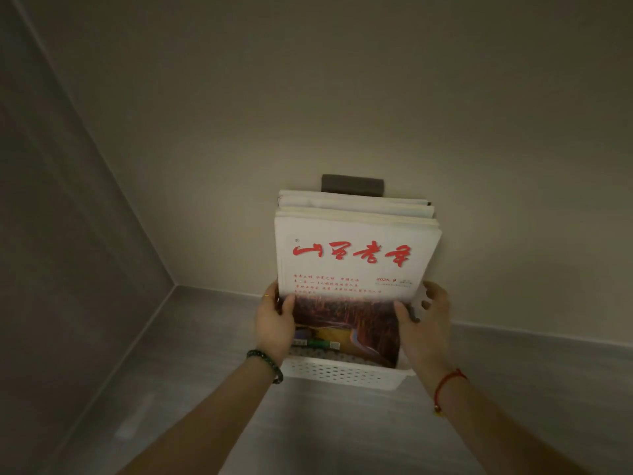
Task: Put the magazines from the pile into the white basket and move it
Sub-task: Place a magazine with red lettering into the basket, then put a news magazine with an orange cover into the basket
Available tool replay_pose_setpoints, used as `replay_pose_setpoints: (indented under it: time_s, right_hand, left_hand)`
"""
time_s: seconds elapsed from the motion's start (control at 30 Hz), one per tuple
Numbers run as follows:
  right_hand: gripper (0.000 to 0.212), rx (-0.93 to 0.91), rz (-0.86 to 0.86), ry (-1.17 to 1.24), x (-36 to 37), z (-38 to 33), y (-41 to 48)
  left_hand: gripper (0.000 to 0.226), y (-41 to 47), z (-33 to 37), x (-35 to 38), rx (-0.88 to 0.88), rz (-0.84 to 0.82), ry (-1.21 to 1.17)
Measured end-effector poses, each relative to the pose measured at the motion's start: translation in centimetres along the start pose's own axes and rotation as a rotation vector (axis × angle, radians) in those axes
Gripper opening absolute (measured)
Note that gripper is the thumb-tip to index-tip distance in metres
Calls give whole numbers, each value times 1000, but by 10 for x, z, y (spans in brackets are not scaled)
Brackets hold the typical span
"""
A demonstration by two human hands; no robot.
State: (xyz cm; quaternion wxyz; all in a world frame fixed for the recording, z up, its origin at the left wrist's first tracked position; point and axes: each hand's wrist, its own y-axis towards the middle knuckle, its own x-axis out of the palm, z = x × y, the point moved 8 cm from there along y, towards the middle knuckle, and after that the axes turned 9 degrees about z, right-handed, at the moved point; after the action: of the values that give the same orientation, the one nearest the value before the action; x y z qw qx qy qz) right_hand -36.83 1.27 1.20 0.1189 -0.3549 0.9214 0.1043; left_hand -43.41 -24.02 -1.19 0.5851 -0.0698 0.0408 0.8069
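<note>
A stack of magazines (352, 255) stands upright in the white perforated basket (342, 373), which sits on the floor against the wall. The front magazine has a white cover with large red characters and a reddish photo below. My left hand (274, 320) grips the stack's left edge, thumb on the cover. On the other side, my right hand (423, 320) holds the right edge, thumb on the cover and fingers behind. The basket's far side and most of its inside are hidden by the magazines.
A dark grey block (352, 184) is fixed to the beige wall just behind the tops of the magazines. A grey side wall (68, 234) meets the back wall at a corner on the left. Grey floor (325, 433) stretches toward me.
</note>
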Motion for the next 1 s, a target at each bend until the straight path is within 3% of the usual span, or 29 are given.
replay_pose_setpoints:
  time_s: [0.17, 0.4, 0.53, 0.6, 0.73, 1.0]
  right_hand:
    - [79, -29, -244, -38, 29, -3, -14]
    - [80, 19, -365, -86, -24, 22, -9]
    - [75, 78, -343, -89, -94, 58, -19]
    - [73, 111, -326, -75, -135, 79, -25]
    - [70, 177, -282, -86, -230, 124, -40]
    - [61, 367, -93, -285, -448, 209, -90]
  left_hand:
    - [38, 0, -7, 8, 9, -13, 104]
    - [46, -49, 18, -5, 26, 64, 21]
    - [52, -114, 40, 5, 156, 34, 56]
    - [47, -152, 40, 26, 166, -67, 99]
    - [31, -240, 17, 97, 93, -456, 181]
    - [37, -411, -32, 220, 65, -931, 374]
